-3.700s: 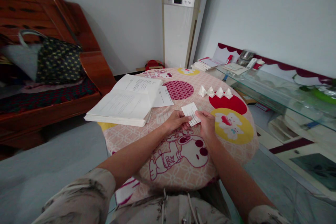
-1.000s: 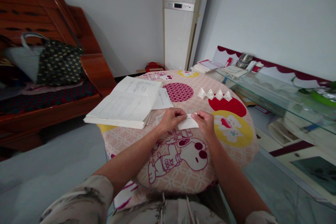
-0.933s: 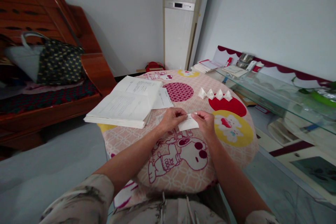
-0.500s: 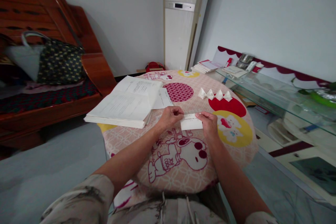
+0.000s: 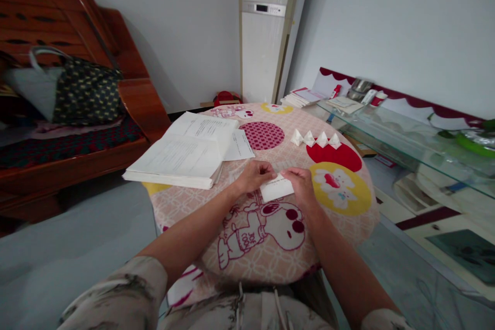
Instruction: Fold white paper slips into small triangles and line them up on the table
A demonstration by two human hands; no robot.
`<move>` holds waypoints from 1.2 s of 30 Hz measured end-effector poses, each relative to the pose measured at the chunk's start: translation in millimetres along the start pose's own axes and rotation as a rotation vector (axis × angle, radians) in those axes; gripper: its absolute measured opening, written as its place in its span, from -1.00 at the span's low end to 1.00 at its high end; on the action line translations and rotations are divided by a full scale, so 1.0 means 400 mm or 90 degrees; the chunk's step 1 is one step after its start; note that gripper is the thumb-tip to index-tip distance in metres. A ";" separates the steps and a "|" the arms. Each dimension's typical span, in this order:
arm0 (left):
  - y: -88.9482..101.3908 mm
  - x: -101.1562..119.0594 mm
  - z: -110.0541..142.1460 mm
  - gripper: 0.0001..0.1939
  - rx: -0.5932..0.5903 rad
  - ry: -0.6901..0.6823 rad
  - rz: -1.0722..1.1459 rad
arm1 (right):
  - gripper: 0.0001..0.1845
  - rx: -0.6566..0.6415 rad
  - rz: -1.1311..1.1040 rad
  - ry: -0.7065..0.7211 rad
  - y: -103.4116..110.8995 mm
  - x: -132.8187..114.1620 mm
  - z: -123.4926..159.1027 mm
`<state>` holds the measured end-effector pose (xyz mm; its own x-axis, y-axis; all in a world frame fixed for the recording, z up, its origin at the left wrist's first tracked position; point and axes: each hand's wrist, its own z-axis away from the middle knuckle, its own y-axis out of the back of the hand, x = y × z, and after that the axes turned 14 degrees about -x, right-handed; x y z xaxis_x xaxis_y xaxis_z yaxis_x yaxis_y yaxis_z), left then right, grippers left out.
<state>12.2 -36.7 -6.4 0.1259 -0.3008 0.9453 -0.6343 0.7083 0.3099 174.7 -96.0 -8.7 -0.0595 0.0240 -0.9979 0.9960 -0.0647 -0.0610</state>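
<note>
A small folded white paper slip [image 5: 275,188] lies low over the round table's cartoon-print cloth [image 5: 266,247]. My left hand [image 5: 253,176] pinches its left top edge with curled fingers. My right hand [image 5: 299,184] holds its right side, fingers bent over the fold. Both hands meet near the table's middle. Farther back on the cloth sits a row of several small folded white paper pieces [image 5: 316,138].
An open stack of printed papers [image 5: 181,152] lies on the table's left side, with a loose sheet [image 5: 240,145] beside it. A wooden bench with a dark bag [image 5: 83,91] stands left. A glass shelf [image 5: 406,136] with booklets and tins runs along the right. A tall white air conditioner [image 5: 263,31] stands behind.
The slip stood upright between my hands, then was folded to a flat narrow strip. Since half a second ago my hands have drawn closer together and the strip has tilted.
</note>
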 end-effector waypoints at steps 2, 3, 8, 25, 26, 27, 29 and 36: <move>0.000 -0.005 -0.003 -0.65 0.010 0.008 0.032 | -0.68 0.027 -0.016 0.008 0.004 0.000 -0.006; 0.001 -0.008 -0.004 -0.66 0.021 0.012 0.047 | -0.66 0.039 -0.023 0.017 0.007 -0.001 -0.009; 0.015 -0.023 0.000 -0.64 0.103 0.029 0.107 | -0.62 -0.018 -0.025 0.002 0.030 -0.007 -0.018; 0.041 -0.016 0.014 -0.59 0.184 0.029 0.174 | -0.74 -0.019 0.004 -0.016 0.035 -0.012 0.001; 0.040 -0.014 0.014 -0.59 0.199 0.016 0.174 | -0.70 -0.019 -0.002 -0.006 0.034 -0.010 0.002; 0.039 -0.012 0.014 -0.58 0.212 0.007 0.171 | -0.66 -0.020 -0.002 0.003 0.032 -0.009 0.001; 0.032 -0.008 0.013 -0.58 0.228 -0.002 0.162 | -0.61 -0.021 0.012 0.021 0.026 -0.003 -0.001; 0.023 -0.013 0.009 -0.65 0.239 -0.030 0.123 | -0.68 0.038 0.114 0.099 0.027 0.027 -0.013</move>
<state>2.9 -30.7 -8.8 -0.0511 -0.2202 0.9741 -0.8774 0.4758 0.0615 185.2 -91.1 -20.0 0.1324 0.1598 -0.9782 0.9840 -0.1399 0.1103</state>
